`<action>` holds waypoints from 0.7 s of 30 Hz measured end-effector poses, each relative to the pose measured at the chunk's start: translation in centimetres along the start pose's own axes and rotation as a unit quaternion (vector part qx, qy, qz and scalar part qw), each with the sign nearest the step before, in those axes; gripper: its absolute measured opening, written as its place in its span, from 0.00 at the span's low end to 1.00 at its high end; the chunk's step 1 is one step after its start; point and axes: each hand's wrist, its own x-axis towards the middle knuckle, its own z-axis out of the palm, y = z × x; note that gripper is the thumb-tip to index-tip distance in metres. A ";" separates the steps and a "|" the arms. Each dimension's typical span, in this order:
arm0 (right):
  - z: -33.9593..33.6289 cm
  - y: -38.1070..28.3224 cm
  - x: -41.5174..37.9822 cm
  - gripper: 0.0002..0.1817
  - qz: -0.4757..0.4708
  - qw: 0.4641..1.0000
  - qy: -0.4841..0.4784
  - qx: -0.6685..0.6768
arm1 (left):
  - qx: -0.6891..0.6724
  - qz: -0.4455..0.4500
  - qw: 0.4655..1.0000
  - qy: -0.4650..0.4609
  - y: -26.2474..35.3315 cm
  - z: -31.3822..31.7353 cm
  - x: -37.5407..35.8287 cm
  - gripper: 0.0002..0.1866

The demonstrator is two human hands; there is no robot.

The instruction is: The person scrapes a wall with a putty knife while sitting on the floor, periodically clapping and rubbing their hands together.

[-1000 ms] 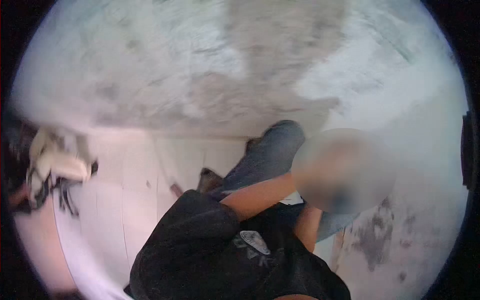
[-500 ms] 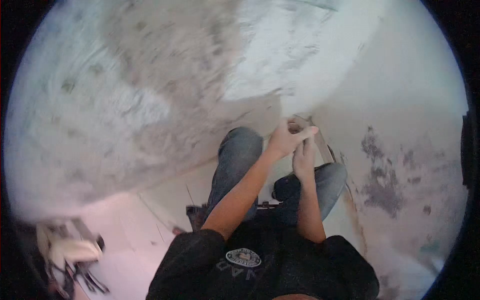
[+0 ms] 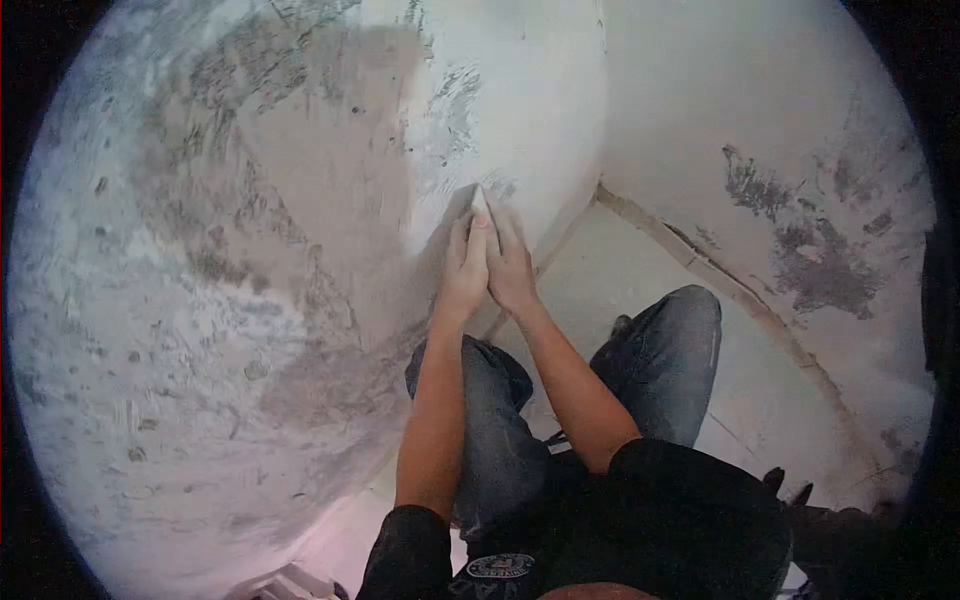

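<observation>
A pale, narrow object with a pointed top end stands against the patchy wall; its lower part is hidden by the hands. My left hand is closed round its left side, the thumb lying along it. Pressed together from the right are the fingers of my right hand, slightly blurred, on the same object. The two hands touch each other. Around them the wall has a smooth white area and a brownish-grey area.
A second wall with dark patches is on the right. A rough crack or ledge runs along its foot beside the pale floor. My bent knees in jeans are below. Pale items lie at the bottom left.
The view has turned. My hands have moved from near the corner to the white part of the wall, up and left in view. The pale object now shows between them.
</observation>
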 end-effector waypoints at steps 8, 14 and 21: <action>2.6 0.0 -0.8 0.39 -0.040 0.994 0.044 -0.088 | 0.022 -0.035 0.998 0.041 1.0 -0.9 -0.4 0.27; 3.7 0.8 -0.8 0.41 -0.016 0.996 0.045 -0.081 | 0.057 -0.067 0.992 0.092 0.4 -0.6 -0.3 0.19; 4.1 0.9 -0.5 0.43 -0.003 0.991 0.053 -0.126 | 0.154 0.009 0.982 0.111 -0.6 0.2 -0.9 0.15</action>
